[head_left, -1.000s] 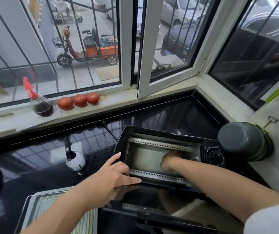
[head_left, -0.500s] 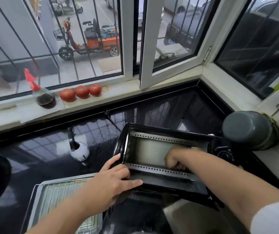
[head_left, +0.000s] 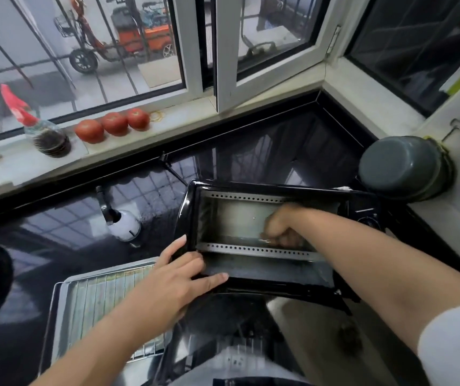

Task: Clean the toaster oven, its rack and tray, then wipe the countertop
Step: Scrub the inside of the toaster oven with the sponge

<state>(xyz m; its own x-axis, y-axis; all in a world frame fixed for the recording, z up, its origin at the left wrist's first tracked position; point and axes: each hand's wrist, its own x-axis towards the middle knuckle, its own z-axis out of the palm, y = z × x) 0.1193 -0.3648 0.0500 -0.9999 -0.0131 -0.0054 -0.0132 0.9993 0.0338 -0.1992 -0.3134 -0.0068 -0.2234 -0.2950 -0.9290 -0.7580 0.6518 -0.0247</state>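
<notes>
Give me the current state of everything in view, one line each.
toaster oven: door open, cavity without rack or tray
left hand: fingers straight, pressing the oven's front left corner
right hand: inside the cavity, fingers curled; grip contents unclear
rack: out, lying in the tray
tray: out, on the countertop
window: ajar
pot: upturned
</notes>
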